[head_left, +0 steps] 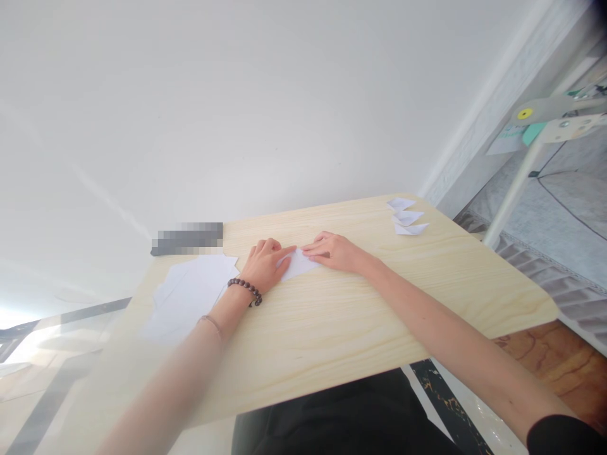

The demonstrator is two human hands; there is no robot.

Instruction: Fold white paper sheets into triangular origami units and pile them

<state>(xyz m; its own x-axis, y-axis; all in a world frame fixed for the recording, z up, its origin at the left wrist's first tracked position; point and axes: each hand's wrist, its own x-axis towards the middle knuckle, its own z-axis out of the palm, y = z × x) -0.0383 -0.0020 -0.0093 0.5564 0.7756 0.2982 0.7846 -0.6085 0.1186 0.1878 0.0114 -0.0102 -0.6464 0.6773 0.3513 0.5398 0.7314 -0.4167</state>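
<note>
A white piece of paper (300, 268) lies on the pale wood-grain surface (360, 328), between the person's two hands and just right of a spread of loose white sheets (192, 294). It looks folded, with its upper edge narrowing where the fingertips meet; the fingers hide much of its outline.

The left hand (266, 260), with a beaded bracelet (245, 288) at its wrist, rests on the paper's left side, index finger stretched along the upper edge and thumb spread away below it, leaving a moderate gap. The right hand (337, 251) lies over the right side, its fingers close together and the thumb narrowly apart from them. Whether either hand pinches the paper or only presses it down, I cannot tell.

Near the far right corner, three folded paper pieces (408, 218) sit in a close row, well apart from the hands. A dark, pixelated object (187, 240) lies behind the loose sheets.

The likeliest fault is a skewed crease: if one hand presses harder than the other, the small paper could pivot on the smooth surface. Lifting the left index finger early might let a layer spring up and the edge drift. Fingertips crowded at the narrow top could crumple it, and the left wrist or forearm, so close to the loose sheets, could drag them askew.
</note>
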